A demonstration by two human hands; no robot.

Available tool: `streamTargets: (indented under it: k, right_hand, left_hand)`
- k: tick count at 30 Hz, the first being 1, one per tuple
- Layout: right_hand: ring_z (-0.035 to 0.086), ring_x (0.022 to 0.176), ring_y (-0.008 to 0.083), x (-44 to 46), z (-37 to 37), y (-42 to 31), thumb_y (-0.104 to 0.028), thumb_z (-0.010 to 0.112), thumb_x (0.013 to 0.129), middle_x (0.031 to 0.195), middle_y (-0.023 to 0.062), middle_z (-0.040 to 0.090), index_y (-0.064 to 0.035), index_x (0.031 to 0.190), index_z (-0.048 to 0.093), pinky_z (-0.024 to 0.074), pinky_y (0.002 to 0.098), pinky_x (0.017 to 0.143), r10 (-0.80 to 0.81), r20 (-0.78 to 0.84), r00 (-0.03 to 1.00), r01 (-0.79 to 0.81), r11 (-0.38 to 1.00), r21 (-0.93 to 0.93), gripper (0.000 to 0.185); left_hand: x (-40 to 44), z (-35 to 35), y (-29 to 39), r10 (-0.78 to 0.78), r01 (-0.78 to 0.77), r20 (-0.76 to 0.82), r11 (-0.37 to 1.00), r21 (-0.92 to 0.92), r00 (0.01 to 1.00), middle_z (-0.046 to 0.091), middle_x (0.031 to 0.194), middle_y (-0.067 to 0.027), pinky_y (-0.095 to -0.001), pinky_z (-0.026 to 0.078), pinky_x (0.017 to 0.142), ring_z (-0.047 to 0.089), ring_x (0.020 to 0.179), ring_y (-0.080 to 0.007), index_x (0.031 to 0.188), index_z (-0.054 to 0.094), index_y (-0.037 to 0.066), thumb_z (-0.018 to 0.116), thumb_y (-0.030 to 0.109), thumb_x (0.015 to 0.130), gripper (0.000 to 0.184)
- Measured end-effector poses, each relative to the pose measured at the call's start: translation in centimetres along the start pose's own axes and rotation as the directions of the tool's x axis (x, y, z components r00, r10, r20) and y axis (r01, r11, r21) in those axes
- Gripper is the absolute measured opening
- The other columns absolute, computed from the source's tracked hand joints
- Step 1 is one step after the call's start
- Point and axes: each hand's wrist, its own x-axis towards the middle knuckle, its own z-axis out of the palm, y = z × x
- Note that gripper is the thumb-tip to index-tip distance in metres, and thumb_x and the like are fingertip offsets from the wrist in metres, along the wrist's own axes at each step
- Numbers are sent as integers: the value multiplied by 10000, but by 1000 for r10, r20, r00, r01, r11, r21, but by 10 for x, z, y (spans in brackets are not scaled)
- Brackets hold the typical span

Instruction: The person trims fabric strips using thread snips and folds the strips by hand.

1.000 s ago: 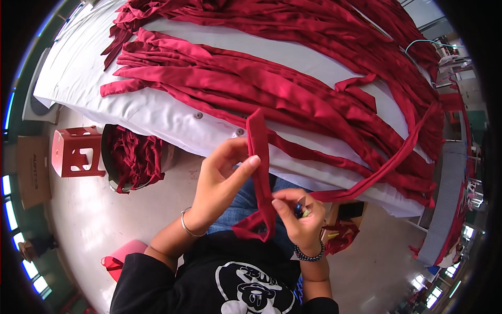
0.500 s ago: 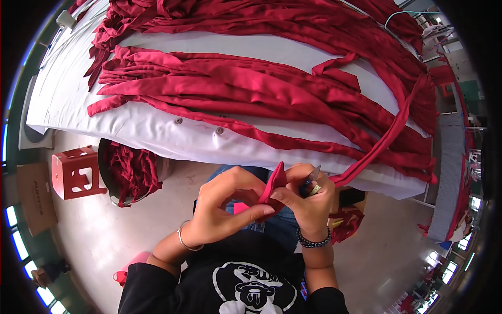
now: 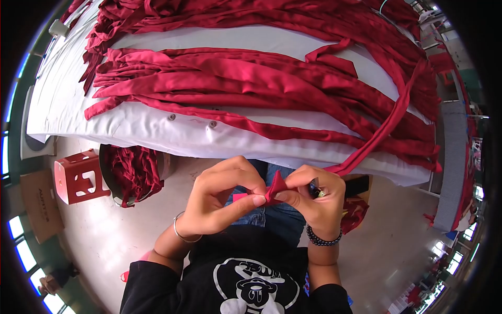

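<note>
My left hand (image 3: pixel 222 194) pinches the pointed end of a red fabric strip (image 3: pixel 276 183) between thumb and forefinger. From the other side, my right hand (image 3: pixel 317 203) grips the same end, its thumb and forefinger almost meeting the left ones. The tip stands up as a small folded peak between them. Tucked in my right palm is a small tool (image 3: pixel 315 188); its pointed blade showed earlier, and its handle is mostly hidden by the fingers. Beyond my right hand, a red band (image 3: pixel 366 148) runs up onto the table.
Long red strips (image 3: pixel 235 78) lie in bundles across the white-covered table (image 3: pixel 209 37). At left, a round bin (image 3: pixel 108 172) holds red cloth beside a red plastic stool (image 3: pixel 78 178). A cardboard box (image 3: pixel 42 206) stands further left.
Both hands have shifted slightly down and right, fingertips now closer together on the strip's end. The peak looks shorter and wider, and the tool's blade is less visible.
</note>
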Motion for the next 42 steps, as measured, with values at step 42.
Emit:
streamTargets:
  k: [42]
  right_hand:
    - [615, 516, 199, -25, 12, -9, -44, 758, 749, 670, 66, 625, -24, 828, 638, 447, 294, 463, -262, 22, 965, 248, 883, -398, 145]
  left_hand:
    - [-2, 29, -5, 113, -103, -252, 993, 52, 961, 542, 850, -105, -288, 415, 695, 498, 750, -176, 895, 533, -12, 533, 5, 877, 25]
